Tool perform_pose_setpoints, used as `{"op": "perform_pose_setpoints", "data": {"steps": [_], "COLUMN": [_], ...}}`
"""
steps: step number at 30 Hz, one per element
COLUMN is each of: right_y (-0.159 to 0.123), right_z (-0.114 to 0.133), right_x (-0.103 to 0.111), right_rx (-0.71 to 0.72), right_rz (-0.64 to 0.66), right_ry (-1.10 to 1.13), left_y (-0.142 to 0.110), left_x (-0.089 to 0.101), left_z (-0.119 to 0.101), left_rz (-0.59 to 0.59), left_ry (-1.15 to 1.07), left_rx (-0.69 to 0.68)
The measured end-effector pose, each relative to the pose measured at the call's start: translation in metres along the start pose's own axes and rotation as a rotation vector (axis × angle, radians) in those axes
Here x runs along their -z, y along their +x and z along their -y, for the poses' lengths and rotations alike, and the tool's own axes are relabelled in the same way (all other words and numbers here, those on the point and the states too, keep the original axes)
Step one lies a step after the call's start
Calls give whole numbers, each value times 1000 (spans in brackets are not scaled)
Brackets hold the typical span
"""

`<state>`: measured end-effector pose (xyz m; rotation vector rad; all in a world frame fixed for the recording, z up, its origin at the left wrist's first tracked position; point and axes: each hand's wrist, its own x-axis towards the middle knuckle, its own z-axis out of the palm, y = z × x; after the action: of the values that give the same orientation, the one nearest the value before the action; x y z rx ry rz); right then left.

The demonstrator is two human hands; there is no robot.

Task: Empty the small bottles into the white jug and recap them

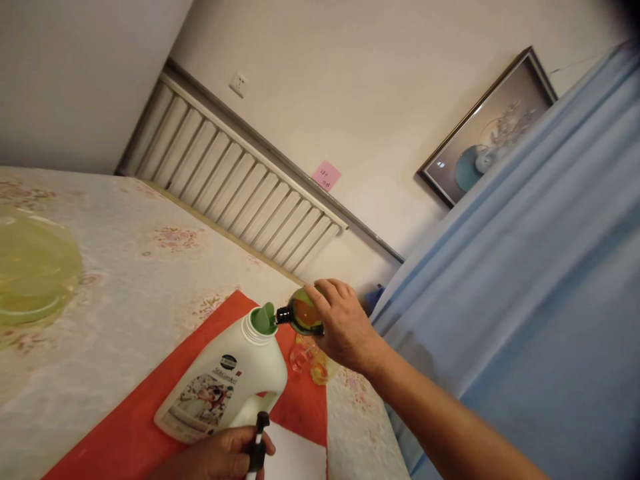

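Observation:
A white detergent jug (227, 387) with a pictured label stands on a red mat (125, 433), a green funnel-like spout (264, 318) at its open mouth. My right hand (345, 327) grips a small dark green bottle (303, 315), tipped sideways with its black neck touching the spout. My left hand (220, 457) lies at the jug's near side, fingers curled round a small black-and-white object (259, 440) that I cannot name. Small clear cups (310, 360), pink and yellow, sit on the mat under my right hand.
A floral tablecloth (125, 280) covers the table. A yellow-green plastic lid or dish (30, 270) lies at the far left. A white radiator (235, 180), a pink sticky note (326, 175), a framed picture (487, 130) and a blue curtain (525, 280) lie beyond. White paper (295, 457) lies beside my left hand.

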<state>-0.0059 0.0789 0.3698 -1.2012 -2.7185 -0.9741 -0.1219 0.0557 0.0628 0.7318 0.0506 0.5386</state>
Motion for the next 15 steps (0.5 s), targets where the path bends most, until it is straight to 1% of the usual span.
{"op": "perform_pose_setpoints", "data": {"steps": [4, 7, 15], "right_y": [2, 4, 7], "right_z": [1, 2, 6], "right_x": [1, 4, 10], "right_rx": [14, 24, 59], "right_rz": [-6, -2, 8], "right_ry": [-20, -33, -63], "left_y": [-2, -3, 0], "left_x": [-1, 0, 6], "left_z": [-1, -1, 3], "left_rz": [19, 8, 25], "left_ry": [-6, -11, 5], "left_rx": [9, 9, 4]}}
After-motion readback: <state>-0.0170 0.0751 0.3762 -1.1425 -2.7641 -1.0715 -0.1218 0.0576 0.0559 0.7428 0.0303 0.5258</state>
